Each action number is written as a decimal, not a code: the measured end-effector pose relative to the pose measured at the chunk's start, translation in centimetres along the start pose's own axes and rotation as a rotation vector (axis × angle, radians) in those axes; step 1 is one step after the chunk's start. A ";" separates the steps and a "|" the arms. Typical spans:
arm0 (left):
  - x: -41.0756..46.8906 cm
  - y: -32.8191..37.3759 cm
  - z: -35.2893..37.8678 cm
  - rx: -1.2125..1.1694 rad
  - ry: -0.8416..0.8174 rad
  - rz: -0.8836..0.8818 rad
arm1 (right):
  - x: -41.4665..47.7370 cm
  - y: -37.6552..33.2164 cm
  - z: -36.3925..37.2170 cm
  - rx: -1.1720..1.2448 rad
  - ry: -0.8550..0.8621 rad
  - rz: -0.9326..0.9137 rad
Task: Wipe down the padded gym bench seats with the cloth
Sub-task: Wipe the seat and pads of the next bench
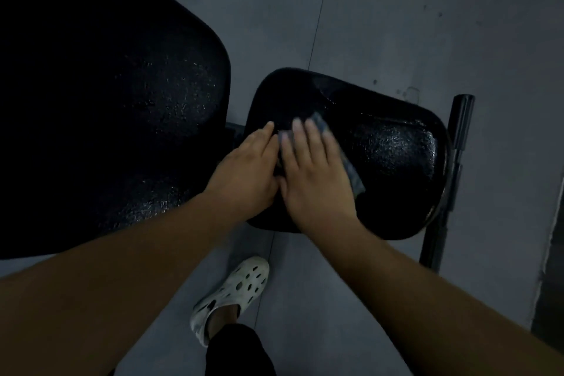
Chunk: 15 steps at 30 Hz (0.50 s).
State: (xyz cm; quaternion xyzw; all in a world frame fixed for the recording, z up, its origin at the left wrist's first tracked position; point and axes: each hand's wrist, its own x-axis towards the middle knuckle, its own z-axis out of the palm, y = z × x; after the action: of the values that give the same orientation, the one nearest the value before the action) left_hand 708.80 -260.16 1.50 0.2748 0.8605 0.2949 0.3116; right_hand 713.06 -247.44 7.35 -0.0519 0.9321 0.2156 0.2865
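Observation:
A small black padded seat (390, 143) lies in the middle right, its right half shiny and wet. A grey cloth (351, 168) lies on its left half. My right hand (311, 174) presses flat on the cloth with straight fingers. My left hand (247, 171) rests beside it on the seat's left edge, fingers straight, touching the cloth's left side. A larger black padded bench pad (116, 107) fills the left of the view, speckled with droplets.
A black metal bar (457, 137) of the bench frame stands just right of the small seat. Grey floor (396, 9) surrounds the bench. My foot in a white perforated clog (235, 287) stands below the seat.

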 end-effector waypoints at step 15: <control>-1.5 -4.2 -0.9 0.310 -0.022 0.049 | -0.5 -0.1 0.3 0.106 -0.003 -0.142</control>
State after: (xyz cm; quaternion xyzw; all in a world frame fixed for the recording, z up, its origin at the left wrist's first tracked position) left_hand 707.95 -264.26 -0.26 0.3438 0.8853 0.1631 0.2673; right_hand 713.67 -247.42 7.37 -0.1025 0.9357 0.1451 0.3047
